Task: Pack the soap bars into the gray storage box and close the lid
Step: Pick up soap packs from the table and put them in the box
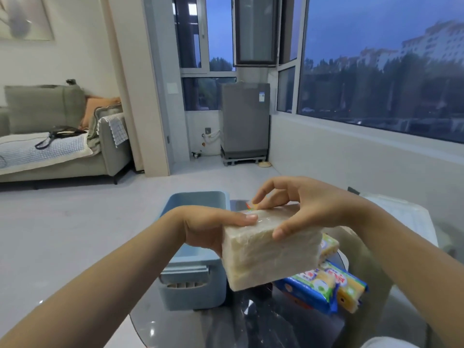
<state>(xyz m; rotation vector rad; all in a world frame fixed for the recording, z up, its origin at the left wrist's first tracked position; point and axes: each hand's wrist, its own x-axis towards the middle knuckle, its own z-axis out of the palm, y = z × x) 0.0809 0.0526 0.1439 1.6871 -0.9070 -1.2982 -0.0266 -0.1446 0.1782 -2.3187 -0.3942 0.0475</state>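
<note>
Both hands hold 1 pale cream block of soap bars [270, 249] up over the table [251, 327], wrapped tight in clear crinkled film that shines along its top edge. The block is rectangular, with faint seams on its near face suggesting stacked bars; how many cannot be told. A small red, yellow and green label sits at its far top corner, too blurred to read.

The left hand [206, 229] grips the block's left end, thumb flat on the top face and the other fingers [200, 243] curled under it. The right hand [308, 207] grasps the right end, thumb on the near face, while its index finger and the one next to it pinch at the label.

Under and left of the left fingers stands the storage box [193, 280], blue-gray smooth plastic with rounded corners, a slotted handle recess in its near wall and no lid on it. Below the right fingers lie soap packs [324, 287] in glossy blue, yellow and green wrappers; their print is illegible. The table is dark and glassy.
</note>
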